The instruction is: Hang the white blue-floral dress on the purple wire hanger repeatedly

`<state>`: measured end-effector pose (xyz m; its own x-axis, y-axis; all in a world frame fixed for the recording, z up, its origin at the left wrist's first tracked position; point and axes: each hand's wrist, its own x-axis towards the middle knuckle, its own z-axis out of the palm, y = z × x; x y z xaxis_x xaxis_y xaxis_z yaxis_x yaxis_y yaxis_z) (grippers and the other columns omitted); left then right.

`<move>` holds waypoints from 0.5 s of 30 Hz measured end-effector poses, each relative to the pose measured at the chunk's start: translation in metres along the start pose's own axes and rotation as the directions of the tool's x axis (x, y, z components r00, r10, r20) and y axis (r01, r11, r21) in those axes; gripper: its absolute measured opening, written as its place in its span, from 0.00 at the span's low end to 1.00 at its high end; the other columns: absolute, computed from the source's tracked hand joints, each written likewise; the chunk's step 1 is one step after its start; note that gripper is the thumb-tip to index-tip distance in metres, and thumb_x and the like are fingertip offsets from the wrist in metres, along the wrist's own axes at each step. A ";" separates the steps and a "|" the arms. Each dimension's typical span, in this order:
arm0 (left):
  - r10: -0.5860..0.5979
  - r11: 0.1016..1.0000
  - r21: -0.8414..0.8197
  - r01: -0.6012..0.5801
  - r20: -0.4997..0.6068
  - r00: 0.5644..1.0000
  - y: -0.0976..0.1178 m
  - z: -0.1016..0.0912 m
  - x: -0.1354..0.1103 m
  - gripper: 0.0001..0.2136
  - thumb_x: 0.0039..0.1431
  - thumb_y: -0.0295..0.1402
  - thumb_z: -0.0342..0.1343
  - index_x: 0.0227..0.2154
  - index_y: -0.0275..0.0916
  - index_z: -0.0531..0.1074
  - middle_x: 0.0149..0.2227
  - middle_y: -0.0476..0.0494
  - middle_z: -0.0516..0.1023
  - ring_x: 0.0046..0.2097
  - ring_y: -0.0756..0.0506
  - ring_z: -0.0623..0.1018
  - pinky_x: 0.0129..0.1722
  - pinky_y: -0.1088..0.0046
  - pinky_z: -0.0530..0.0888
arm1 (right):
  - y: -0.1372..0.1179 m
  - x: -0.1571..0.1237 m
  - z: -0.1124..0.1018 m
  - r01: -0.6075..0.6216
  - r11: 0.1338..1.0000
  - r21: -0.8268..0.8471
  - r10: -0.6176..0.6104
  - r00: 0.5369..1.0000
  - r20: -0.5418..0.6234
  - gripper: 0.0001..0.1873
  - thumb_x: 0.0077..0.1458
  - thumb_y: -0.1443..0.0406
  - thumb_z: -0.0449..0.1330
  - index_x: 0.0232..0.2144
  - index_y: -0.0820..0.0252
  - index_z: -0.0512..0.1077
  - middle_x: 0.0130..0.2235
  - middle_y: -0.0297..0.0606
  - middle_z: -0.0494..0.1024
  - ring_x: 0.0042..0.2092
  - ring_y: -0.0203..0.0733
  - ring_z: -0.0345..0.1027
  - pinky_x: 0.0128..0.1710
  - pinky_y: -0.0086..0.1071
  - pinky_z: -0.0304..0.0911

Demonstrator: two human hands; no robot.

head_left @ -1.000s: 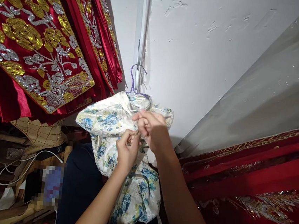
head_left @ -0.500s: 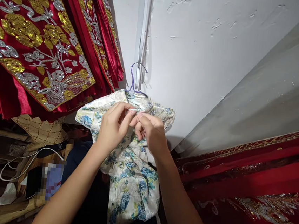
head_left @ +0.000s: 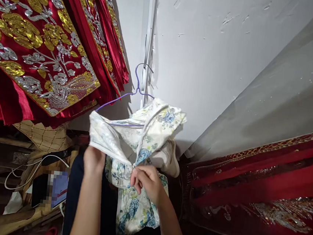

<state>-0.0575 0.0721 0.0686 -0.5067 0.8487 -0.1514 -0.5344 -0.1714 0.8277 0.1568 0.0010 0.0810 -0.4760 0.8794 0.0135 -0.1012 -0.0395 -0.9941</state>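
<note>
A white dress (head_left: pixel 157 132) with blue and green flowers hangs from a purple wire hanger (head_left: pixel 137 90). Its front opening is spread wide, showing the pale inside and one hanger bar. My left hand (head_left: pixel 94 160) is under the turned-out left panel, its fingers hidden by the cloth. At the bottom of the opening my right hand (head_left: pixel 147 181) is closed, thumb and forefinger pinching the dress where the two edges meet. Whether a zipper pull is in that pinch is too small to tell. The skirt drapes down over my dark-clothed lap.
Red garments (head_left: pixel 41 47) with gold and silver sequins hang at the upper left. A white wall (head_left: pixel 200 62) with a pole (head_left: pixel 151 28) stands ahead. Sheer grey fabric (head_left: pixel 271 106) and red embroidered cloth (head_left: pixel 263 179) fill the right. A white cable (head_left: pixel 25 185) lies at the lower left.
Both hands have come down from the neckline and moved apart, the left one outward. The front has opened, and the dress's left shoulder has slid down, baring the hanger's left arm.
</note>
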 end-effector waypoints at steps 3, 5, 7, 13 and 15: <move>-0.122 0.992 0.041 0.119 0.078 0.989 -0.039 0.008 -0.031 0.11 0.49 0.34 0.63 0.36 0.36 0.77 0.34 0.42 0.82 0.38 0.43 0.80 0.43 0.68 0.74 | 0.001 -0.020 -0.015 -0.154 0.985 -0.073 0.159 0.984 0.075 0.21 0.61 0.62 0.52 0.18 0.60 0.71 0.12 0.28 0.64 0.16 0.32 0.53 0.23 0.28 0.55; -0.119 0.990 0.091 0.107 0.138 0.983 -0.044 0.014 -0.041 0.15 0.47 0.34 0.65 0.39 0.36 0.77 0.37 0.42 0.82 0.38 0.43 0.80 0.43 0.68 0.74 | -0.007 -0.030 -0.033 -0.232 0.959 -0.164 0.260 0.949 0.179 0.21 0.62 0.62 0.52 0.19 0.60 0.73 0.12 0.28 0.65 0.16 0.32 0.52 0.25 0.29 0.56; -0.093 0.982 0.182 0.052 0.225 0.970 -0.041 0.018 -0.043 0.16 0.49 0.34 0.65 0.42 0.38 0.77 0.38 0.44 0.82 0.39 0.45 0.80 0.43 0.69 0.73 | -0.015 -0.038 -0.050 -0.263 0.940 -0.219 0.314 0.916 0.248 0.22 0.63 0.61 0.53 0.20 0.61 0.76 0.13 0.30 0.66 0.16 0.32 0.52 0.24 0.29 0.54; -0.205 0.925 0.379 0.015 0.466 0.860 -0.041 0.010 -0.045 0.11 0.44 0.36 0.69 0.25 0.34 0.75 0.26 0.45 0.77 0.31 0.45 0.76 0.39 0.68 0.72 | -0.020 -0.050 -0.059 -0.271 0.953 -0.133 0.301 0.879 0.369 0.22 0.63 0.52 0.57 0.31 0.63 0.81 0.16 0.34 0.71 0.18 0.33 0.59 0.25 0.29 0.57; -0.192 0.924 0.383 -0.007 0.478 0.857 -0.038 0.007 -0.047 0.13 0.48 0.39 0.68 0.25 0.36 0.73 0.26 0.47 0.75 0.31 0.46 0.74 0.38 0.69 0.71 | -0.020 -0.048 -0.058 -0.195 0.981 -0.019 0.189 0.918 0.348 0.21 0.61 0.51 0.59 0.35 0.62 0.81 0.17 0.34 0.72 0.18 0.34 0.60 0.24 0.30 0.57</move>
<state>-0.0087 0.0419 0.0478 -0.0084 0.9995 -0.0299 -0.2310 0.0272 0.9726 0.2322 -0.0131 0.0937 -0.7600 0.6351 -0.1381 0.0103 -0.2006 -0.9796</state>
